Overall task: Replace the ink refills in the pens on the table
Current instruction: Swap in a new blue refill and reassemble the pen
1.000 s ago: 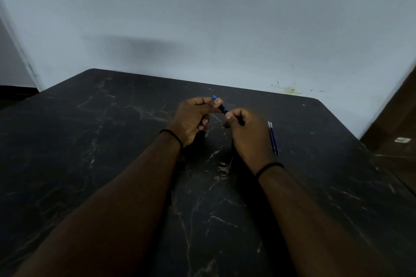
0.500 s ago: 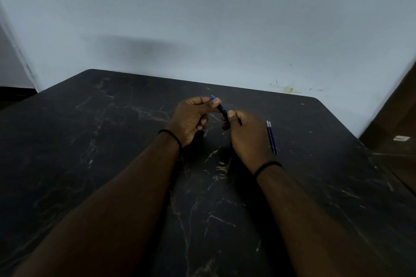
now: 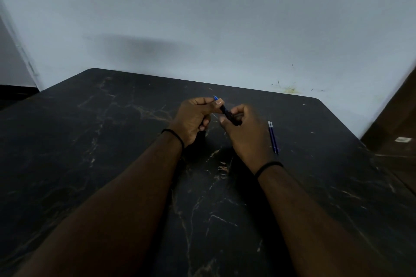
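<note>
A dark pen (image 3: pixel 226 113) with a blue tip is held above the middle of the black marble-patterned table (image 3: pixel 90 141). My left hand (image 3: pixel 193 119) pinches its upper end near the blue tip. My right hand (image 3: pixel 245 132) grips the lower part of the barrel, which its fingers partly hide. Two thin blue ink refills (image 3: pixel 273 137) lie side by side on the table just right of my right hand, untouched.
A pale wall rises right behind the table's far edge. A brown wooden surface (image 3: pixel 396 123) stands at the right, past the table's rounded corner. Both wrists wear black bands.
My right hand has turned slightly on the pen barrel and its fingers have shifted. The pen stays between both hands; the refills have not moved.
</note>
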Tool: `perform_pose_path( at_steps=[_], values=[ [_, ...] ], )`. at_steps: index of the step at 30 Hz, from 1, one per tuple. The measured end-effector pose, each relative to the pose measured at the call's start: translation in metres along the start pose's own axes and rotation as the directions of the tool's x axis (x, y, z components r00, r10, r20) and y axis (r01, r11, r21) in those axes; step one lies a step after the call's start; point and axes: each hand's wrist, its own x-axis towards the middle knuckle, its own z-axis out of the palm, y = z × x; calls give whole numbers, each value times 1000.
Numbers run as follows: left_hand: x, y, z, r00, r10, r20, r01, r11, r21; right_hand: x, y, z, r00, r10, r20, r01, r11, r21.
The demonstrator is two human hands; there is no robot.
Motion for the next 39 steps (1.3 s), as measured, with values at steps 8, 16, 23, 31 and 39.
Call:
perform_pose_path(
  at_steps=[8, 16, 23, 31, 39],
  values=[
    [-1, -1, -1, 999, -20, -30, 20, 1000, 7, 1, 5, -3, 1000, -11, 29, 12, 998, -55],
    [1, -1, 1, 998, -17, -53, 17, 1000, 2, 2, 5, 0, 1000, -1, -27, 1, 1000, -18],
    [1, -4, -1, 1000, -13, -20, 13, 1000, 26, 0, 4, -1, 999, -8, 41, 12, 997, -78],
    [2, -4, -1, 999, -21, -38, 22, 1000, 21, 0, 4, -1, 999, -12, -34, 10, 999, -46],
    [1, -2, 0, 999, -20, -33, 21, 1000, 23, -3, 2, 0, 1000, -12, -19, 11, 996, -86]
  ],
)
